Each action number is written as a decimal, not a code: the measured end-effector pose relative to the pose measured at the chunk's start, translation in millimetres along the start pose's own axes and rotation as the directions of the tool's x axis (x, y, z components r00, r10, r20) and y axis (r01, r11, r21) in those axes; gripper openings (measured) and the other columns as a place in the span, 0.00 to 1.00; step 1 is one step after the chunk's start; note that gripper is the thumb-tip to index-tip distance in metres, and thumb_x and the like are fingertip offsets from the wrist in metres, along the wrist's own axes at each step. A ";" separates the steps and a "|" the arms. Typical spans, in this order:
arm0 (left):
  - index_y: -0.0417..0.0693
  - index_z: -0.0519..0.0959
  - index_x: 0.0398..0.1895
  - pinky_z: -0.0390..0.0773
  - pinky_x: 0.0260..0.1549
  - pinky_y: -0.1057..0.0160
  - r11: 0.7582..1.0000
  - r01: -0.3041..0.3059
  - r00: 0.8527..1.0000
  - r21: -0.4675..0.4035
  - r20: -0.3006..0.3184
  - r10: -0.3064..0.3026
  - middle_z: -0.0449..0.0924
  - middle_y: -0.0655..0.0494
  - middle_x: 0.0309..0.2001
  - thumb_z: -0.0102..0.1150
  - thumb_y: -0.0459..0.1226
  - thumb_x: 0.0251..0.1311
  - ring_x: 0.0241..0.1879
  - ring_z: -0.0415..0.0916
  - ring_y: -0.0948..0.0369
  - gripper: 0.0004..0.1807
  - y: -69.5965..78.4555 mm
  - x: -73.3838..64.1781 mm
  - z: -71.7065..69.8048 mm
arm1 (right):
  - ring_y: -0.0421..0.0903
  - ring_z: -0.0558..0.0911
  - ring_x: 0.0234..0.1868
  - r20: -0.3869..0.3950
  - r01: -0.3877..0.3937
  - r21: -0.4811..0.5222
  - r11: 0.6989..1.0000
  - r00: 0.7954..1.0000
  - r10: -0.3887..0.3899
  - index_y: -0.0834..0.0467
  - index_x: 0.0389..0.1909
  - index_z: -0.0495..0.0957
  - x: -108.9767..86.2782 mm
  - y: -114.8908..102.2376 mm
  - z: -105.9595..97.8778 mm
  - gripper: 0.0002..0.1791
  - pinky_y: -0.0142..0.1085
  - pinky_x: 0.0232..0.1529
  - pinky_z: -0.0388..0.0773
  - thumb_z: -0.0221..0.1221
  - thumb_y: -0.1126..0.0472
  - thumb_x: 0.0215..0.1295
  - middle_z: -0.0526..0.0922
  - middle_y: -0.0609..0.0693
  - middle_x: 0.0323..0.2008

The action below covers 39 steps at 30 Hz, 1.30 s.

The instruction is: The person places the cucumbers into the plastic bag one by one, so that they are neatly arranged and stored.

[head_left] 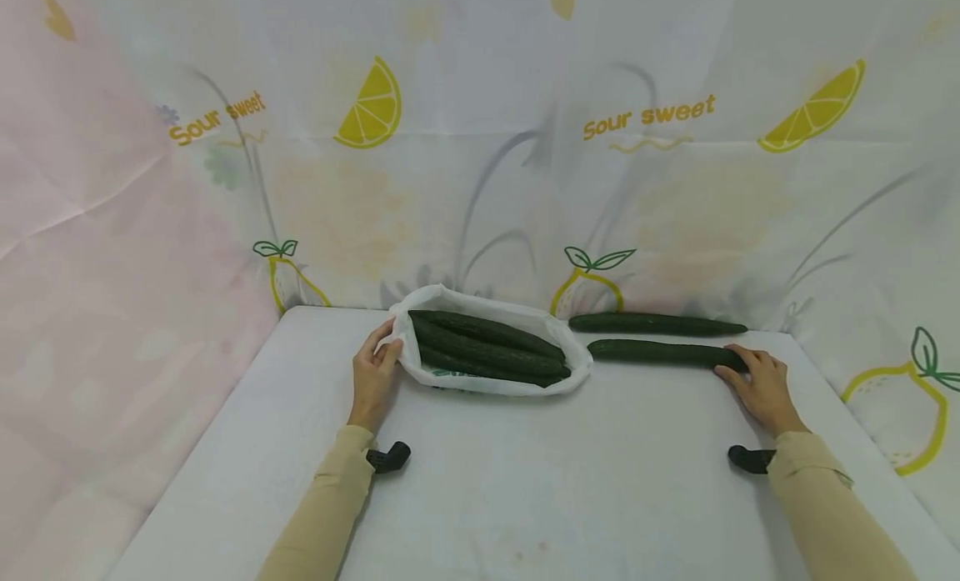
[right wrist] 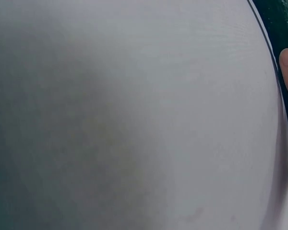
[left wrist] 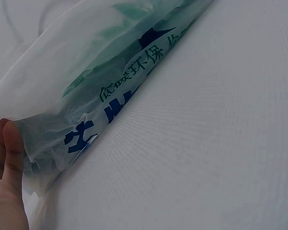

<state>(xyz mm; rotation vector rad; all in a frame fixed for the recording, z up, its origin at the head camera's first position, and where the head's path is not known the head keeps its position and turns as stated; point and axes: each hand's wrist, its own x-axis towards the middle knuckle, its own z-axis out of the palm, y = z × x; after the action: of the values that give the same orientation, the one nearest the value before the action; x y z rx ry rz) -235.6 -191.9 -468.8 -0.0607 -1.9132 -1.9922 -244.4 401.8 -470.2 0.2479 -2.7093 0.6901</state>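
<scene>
A white plastic bag point(head_left: 525, 388) lies on the table with its mouth spread open, and several dark green cucumbers point(head_left: 487, 348) rest side by side inside. My left hand point(head_left: 375, 378) pinches the bag's left end at the rim. Green and blue print shows on the side of the bag point(left wrist: 43, 143) in the left wrist view. To the right of the bag lies a long cucumber point(head_left: 652, 353); my right hand point(head_left: 761, 385) grips its right end, thumb on the near side. In the right wrist view, only part of that cucumber point(right wrist: 278, 24) and the thumb show at the edge.
Another cucumber point(head_left: 656, 323) lies just behind the gripped one, near the table's back edge. The white table point(head_left: 570, 489) meets a printed cloth backdrop point(head_left: 480, 147) at the back and sides. A black strap piece point(head_left: 390, 457) sits at each wrist.
</scene>
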 end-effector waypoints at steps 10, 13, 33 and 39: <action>0.45 0.70 0.63 0.75 0.39 0.79 1.000 -0.005 1.000 -0.004 -0.001 0.005 0.73 0.44 0.55 0.54 0.34 0.65 0.40 0.76 0.71 0.23 0.9 -0.3 -0.4 | 0.74 0.63 0.56 0.095 -0.074 -0.050 0.996 0.992 0.079 0.66 0.61 0.62 -6.8 -7.0 -6.8 0.30 0.69 0.54 0.47 0.50 0.47 0.71 0.65 0.75 0.57; 0.44 0.69 0.63 0.75 0.39 0.79 1.000 0.001 1.000 -0.001 -0.002 -0.001 0.73 0.45 0.55 0.53 0.34 0.66 0.40 0.76 0.72 0.23 2.4 -0.6 -0.7 | 0.74 0.64 0.56 0.094 -0.060 -0.046 0.997 0.993 0.064 0.68 0.60 0.62 -8.5 -8.5 -8.5 0.30 0.68 0.55 0.48 0.49 0.48 0.71 0.66 0.75 0.56; 0.46 0.70 0.63 0.75 0.40 0.78 1.000 0.002 1.000 -0.003 0.011 -0.002 0.73 0.45 0.56 0.54 0.36 0.65 0.41 0.76 0.71 0.23 -1.2 0.1 -0.8 | 0.71 0.67 0.56 0.043 -0.214 0.140 0.967 0.977 0.210 0.66 0.59 0.68 -28.7 -19.6 -14.8 0.28 0.61 0.52 0.62 0.51 0.48 0.69 0.70 0.75 0.56; 0.46 0.70 0.63 0.75 0.38 0.78 1.000 0.000 1.000 0.004 0.009 0.000 0.73 0.42 0.54 0.54 0.36 0.66 0.40 0.76 0.72 0.22 -0.4 -0.2 -0.8 | 0.69 0.68 0.56 0.010 -0.248 0.163 0.955 0.968 0.250 0.66 0.58 0.70 -33.3 -24.0 -12.7 0.28 0.58 0.54 0.62 0.51 0.47 0.69 0.71 0.74 0.56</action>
<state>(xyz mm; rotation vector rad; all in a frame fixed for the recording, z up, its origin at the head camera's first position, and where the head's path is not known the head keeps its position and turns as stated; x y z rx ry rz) -235.3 -192.7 -469.2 -0.0695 -1.9231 -1.9908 -204.0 390.0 -461.3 -0.0615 -2.7025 0.9839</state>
